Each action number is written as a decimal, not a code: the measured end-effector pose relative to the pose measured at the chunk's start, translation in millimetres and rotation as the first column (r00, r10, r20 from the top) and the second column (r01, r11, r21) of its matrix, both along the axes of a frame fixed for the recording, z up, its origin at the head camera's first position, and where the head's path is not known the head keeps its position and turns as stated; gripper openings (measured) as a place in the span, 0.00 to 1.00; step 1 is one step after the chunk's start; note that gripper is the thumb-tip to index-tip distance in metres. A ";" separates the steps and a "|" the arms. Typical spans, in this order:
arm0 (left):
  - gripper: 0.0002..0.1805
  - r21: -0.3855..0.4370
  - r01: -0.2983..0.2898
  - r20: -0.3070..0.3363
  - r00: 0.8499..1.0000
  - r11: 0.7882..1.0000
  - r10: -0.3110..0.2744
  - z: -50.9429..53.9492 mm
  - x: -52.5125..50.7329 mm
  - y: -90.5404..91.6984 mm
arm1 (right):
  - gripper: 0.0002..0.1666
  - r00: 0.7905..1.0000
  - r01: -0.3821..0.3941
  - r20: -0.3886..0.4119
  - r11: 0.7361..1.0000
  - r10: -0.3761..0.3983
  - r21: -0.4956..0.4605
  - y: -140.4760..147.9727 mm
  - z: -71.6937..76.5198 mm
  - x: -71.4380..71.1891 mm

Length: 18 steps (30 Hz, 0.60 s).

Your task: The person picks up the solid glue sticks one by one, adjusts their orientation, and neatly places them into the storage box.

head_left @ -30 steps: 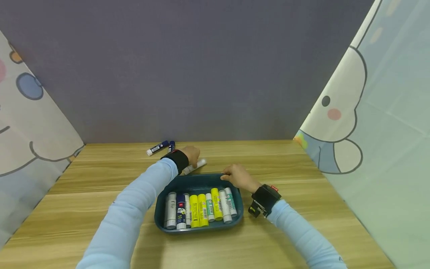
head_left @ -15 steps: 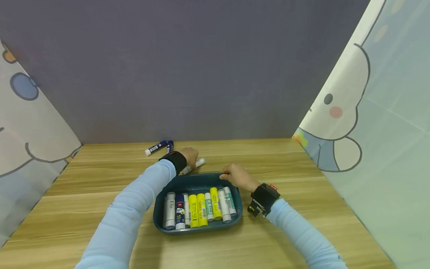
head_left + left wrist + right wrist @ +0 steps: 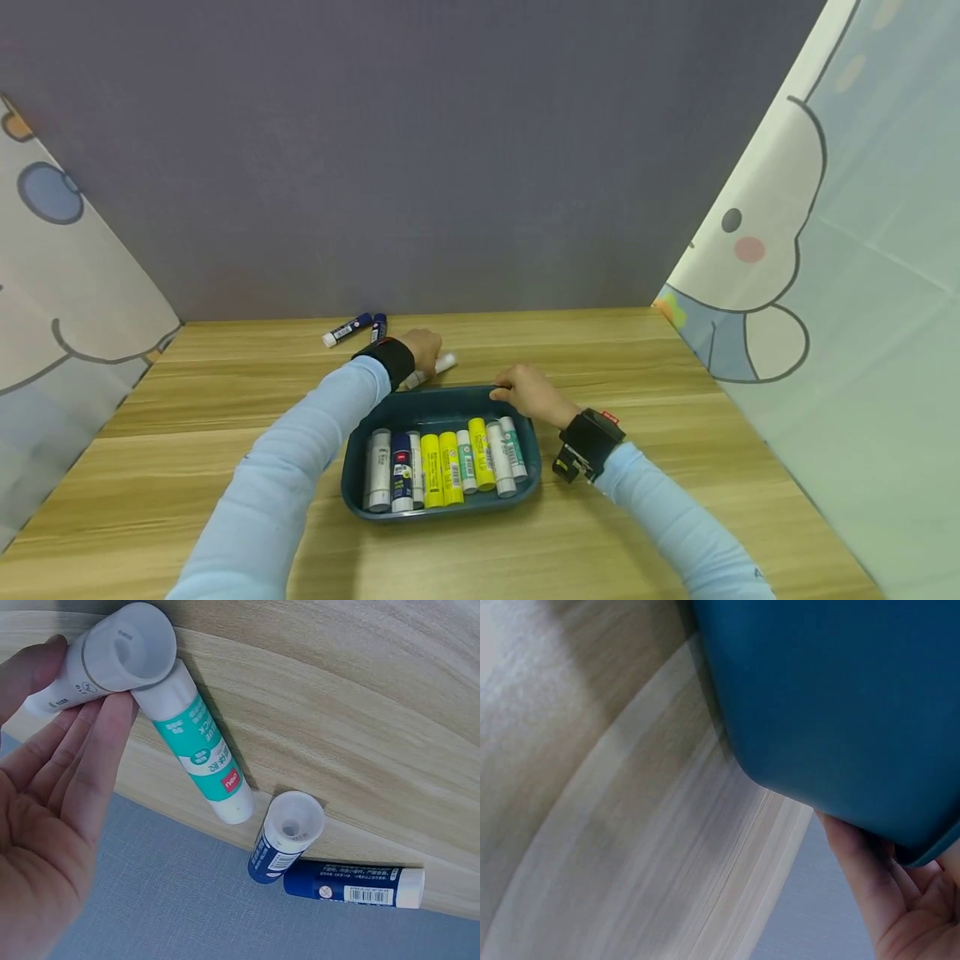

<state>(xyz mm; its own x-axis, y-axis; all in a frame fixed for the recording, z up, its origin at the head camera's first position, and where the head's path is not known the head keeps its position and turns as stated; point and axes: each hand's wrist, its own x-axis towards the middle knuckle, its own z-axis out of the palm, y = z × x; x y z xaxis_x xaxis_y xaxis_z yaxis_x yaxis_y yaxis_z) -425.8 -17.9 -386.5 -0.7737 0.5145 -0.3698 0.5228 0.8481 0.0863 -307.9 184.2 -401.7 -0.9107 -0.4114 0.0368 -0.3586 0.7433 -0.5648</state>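
Beyond the dark teal bin [image 3: 351, 475], my left hand [image 3: 422, 348] pinches a white glue stick [image 3: 112, 660] between thumb and fingers. A green-and-white glue stick [image 3: 199, 746] lies right beside the held one; whether they touch I cannot tell. My right hand [image 3: 531, 395] grips the bin's far right rim, with its fingers [image 3: 862, 870] against the outer wall. Inside the bin, several glue sticks lie side by side, among them a navy one [image 3: 402, 471], yellow ones [image 3: 432, 471] and a green-and-white one [image 3: 467, 462].
Two navy glue sticks with white ends are at the back of the wooden table [image 3: 225, 400], one lying [image 3: 347, 330] and one [image 3: 378, 327] partly hidden by the left wrist. Behind the table rises a grey panel [image 3: 420, 167], with cartoon-printed sheets at both sides.
The left hand stays at the white glue stick and the right hand stays on the bin rim. The head view shifts very slightly; nothing else visibly moves.
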 end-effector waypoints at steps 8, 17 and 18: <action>0.10 0.000 -0.016 0.022 1.000 1.000 0.016 6.9 2.8 -2.0 | 0.12 1.000 -0.007 0.004 1.000 0.007 -0.004 0.0 -0.1 -0.6; 0.07 0.074 -0.005 0.010 1.000 0.997 0.004 17.6 1.9 -7.0 | 0.14 1.000 -0.022 0.008 1.000 0.022 -0.003 -1.6 -1.2 -4.9; 0.07 0.080 0.003 0.007 1.000 0.997 -0.004 19.7 1.9 -7.4 | 0.13 1.000 -0.023 0.008 1.000 0.023 -0.004 -1.4 -1.0 -5.3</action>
